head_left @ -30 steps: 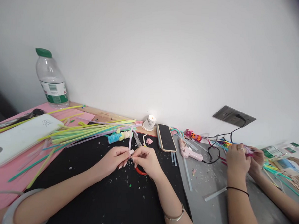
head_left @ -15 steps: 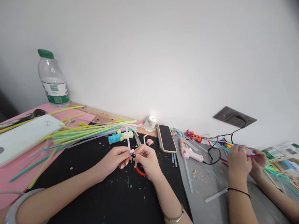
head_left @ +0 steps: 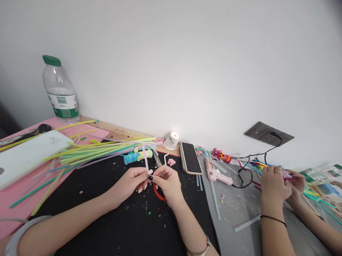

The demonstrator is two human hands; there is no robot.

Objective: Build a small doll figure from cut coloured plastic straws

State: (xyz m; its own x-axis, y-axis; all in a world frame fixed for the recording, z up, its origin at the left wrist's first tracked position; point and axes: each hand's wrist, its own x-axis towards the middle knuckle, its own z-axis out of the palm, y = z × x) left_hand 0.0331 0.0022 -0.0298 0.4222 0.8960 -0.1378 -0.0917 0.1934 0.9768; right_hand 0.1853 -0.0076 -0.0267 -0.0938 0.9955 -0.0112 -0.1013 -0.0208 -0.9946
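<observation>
Your thin pale-lilac fuzzy stem has tipped leftward, pinched in your left hand; whether your right hand pinches it, I cannot tell.

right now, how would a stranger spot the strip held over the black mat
Find the black mat, with the wearer's left hand above it, beside the right hand. A pale lilac strip juts from the left hand's pinch. Unlike the heaped strips behind, it's held.

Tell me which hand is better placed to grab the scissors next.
Probably the right hand: the red scissors handle shows right beside it, partly hidden by it. The left hand is farther off, pinching a pale strip.
</observation>
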